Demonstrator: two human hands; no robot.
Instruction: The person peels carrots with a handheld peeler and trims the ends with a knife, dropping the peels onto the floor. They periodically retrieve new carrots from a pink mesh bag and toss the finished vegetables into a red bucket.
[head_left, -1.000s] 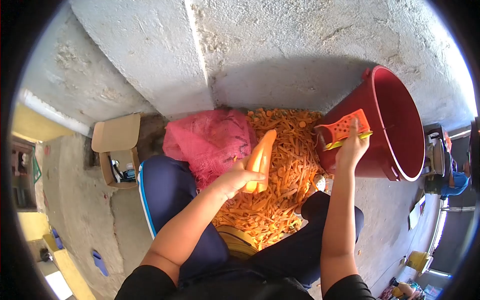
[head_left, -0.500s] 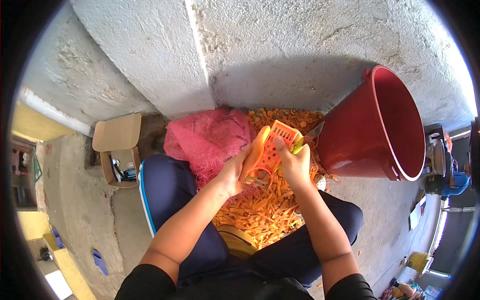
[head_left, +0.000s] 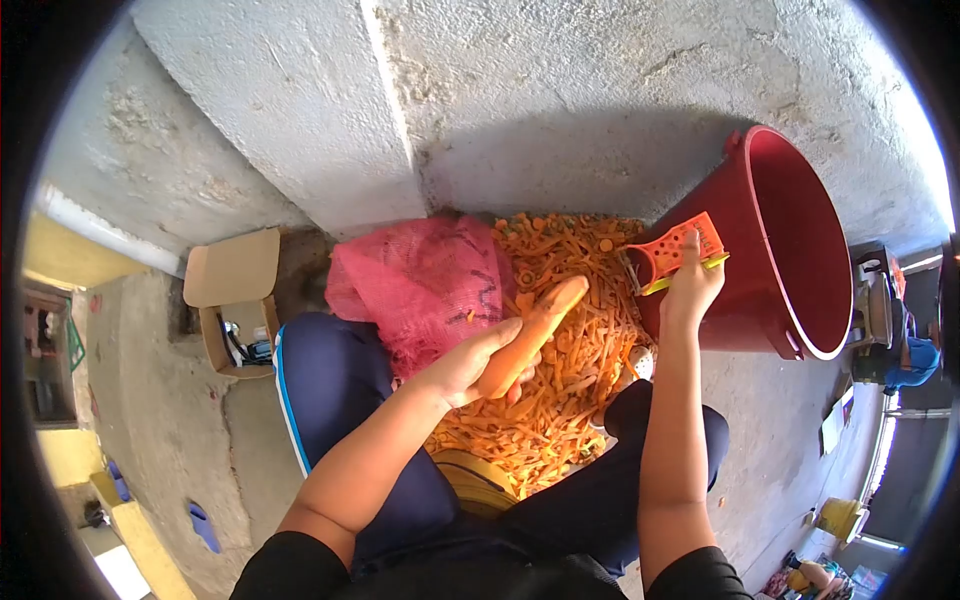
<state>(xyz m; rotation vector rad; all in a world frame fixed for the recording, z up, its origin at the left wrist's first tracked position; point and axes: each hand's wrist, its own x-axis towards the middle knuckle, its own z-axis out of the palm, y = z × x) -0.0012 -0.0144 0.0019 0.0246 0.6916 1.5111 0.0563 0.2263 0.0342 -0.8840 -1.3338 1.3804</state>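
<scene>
My left hand is closed around a peeled carrot, which tilts up to the right over a heap of carrot peelings. To the right, my right hand grips an orange plastic peeler with a perforated body. A yellow tool is held alongside it, partly hidden by my fingers. That hand is in front of the side of a large red bucket. A pink mesh sack lies just beyond my left hand.
A rough wall rises behind the sack and peelings. An opened cardboard box with small items stands at the left. Between my legs is a yellow container's rim. A blue slipper lies on the floor, and a person in blue is far right.
My hands have moved apart. The right one carried the peeler and yellow tool rightward to the bucket, away from the carrot. My left hand, still holding the carrot, now tilts it further right.
</scene>
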